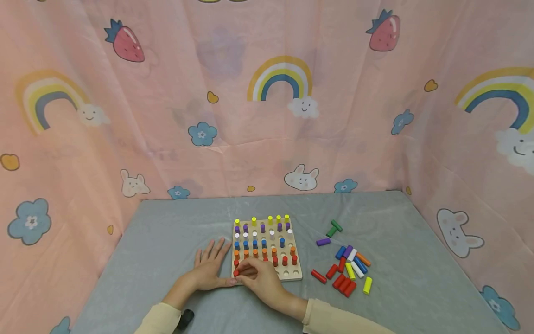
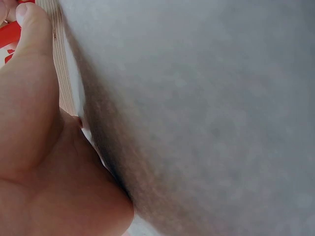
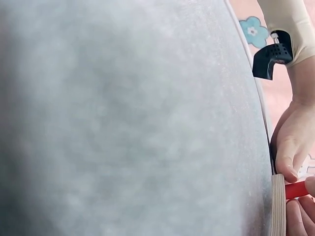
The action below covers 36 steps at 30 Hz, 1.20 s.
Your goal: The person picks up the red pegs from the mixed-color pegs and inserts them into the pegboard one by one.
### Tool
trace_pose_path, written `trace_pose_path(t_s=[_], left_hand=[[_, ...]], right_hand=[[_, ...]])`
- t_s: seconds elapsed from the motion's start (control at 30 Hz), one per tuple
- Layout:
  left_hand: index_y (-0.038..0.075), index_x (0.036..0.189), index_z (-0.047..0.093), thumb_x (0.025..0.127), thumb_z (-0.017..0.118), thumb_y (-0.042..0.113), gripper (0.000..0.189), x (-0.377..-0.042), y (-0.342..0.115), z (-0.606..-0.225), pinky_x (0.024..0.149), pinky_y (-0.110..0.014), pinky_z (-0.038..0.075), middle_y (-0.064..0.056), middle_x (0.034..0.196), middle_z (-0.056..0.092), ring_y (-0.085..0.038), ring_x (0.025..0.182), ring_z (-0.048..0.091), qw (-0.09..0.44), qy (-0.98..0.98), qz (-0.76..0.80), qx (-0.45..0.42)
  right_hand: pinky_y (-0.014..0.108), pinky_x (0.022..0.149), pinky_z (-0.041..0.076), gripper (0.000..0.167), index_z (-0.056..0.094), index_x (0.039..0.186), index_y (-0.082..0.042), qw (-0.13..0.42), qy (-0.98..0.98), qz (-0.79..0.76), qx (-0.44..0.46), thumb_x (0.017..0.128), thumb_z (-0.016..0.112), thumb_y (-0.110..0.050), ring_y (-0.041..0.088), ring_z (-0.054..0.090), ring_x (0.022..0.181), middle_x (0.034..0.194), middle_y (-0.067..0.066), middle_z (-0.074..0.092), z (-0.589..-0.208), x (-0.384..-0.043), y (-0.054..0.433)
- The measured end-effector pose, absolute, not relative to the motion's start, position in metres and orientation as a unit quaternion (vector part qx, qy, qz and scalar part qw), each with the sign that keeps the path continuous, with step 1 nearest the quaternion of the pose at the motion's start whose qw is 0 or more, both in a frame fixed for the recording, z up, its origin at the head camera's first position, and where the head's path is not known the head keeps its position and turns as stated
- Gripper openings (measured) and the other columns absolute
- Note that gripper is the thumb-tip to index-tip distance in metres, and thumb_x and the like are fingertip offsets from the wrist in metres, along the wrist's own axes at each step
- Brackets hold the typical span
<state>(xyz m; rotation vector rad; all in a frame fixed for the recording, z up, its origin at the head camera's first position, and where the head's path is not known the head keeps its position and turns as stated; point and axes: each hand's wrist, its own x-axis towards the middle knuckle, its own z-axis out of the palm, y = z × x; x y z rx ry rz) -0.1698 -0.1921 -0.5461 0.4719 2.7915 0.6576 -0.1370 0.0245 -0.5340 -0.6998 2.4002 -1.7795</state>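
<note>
A wooden pegboard [image 1: 288, 279] bears rows of coloured pegs: yellow at the far side, then purple, white, blue, orange and red. With thumb and fingers, my right hand [image 1: 264, 280] pinches a red peg [image 1: 236, 273] at the near left corner hole. In the right wrist view that red peg [image 3: 296, 190] stands straight out from the board's face, its lower end right at the surface. My left hand [image 1: 208, 271] rests on the table with fingers spread beside the board's left edge, its thumb reaching to the near left corner. The right hand hides part of the nearest rows.
Loose pegs lie right of the board: several red pegs [image 1: 339, 281], a yellow peg [image 1: 367, 285], a purple peg [image 1: 323, 242], a green peg [image 1: 331, 231] and others. A black wrist camera [image 1: 186, 319] sits by the left sleeve. A pink patterned curtain [image 1: 267, 153] surrounds the grey table [image 1: 175, 232].
</note>
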Motion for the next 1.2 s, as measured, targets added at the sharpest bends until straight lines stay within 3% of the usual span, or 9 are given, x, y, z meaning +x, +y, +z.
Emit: trace_pose_path(t_s=[0.5, 0.97, 1.2], left_hand=[[0.017, 0.160, 0.016, 0.072, 0.064, 0.080, 0.119, -0.167, -0.189, -0.538, 0.116, -0.071, -0.004, -0.014, 0.169, 0.006, -0.043, 0.154, -0.001, 0.128, 0.953, 0.221, 0.159], [0.017, 0.159, 0.017, 0.072, 0.071, 0.074, 0.117, -0.171, -0.190, -0.544, 0.116, -0.071, -0.004, -0.012, 0.169, 0.006, -0.043, 0.155, -0.001, 0.125, 0.956, 0.218, 0.150], [0.017, 0.159, 0.017, 0.072, 0.072, 0.073, 0.117, -0.170, -0.190, -0.545, 0.116, -0.071, -0.005, -0.012, 0.169, 0.005, -0.042, 0.155, -0.002, 0.128, 0.956, 0.218, 0.149]], right_hand=[[0.019, 0.077, 0.058, 0.026, 0.070, 0.110, -0.005, 0.052, 0.762, -0.612, -0.204, 0.086, 0.077, -0.011, 0.020, 0.075, 0.090, 0.103, 0.012, 0.075, -0.527, -0.138, 0.047], [0.021, 0.077, 0.059, 0.032, 0.069, 0.115, 0.000, 0.124, 0.749, -0.618, -0.205, 0.086, 0.076, -0.013, 0.012, 0.073, 0.090, 0.105, 0.019, 0.074, -0.521, -0.140, 0.096], [0.021, 0.078, 0.058, 0.033, 0.068, 0.116, 0.001, 0.199, 0.743, -0.602, -0.212, 0.087, 0.076, -0.013, 0.008, 0.070, 0.090, 0.109, 0.023, 0.072, -0.515, -0.149, 0.130]])
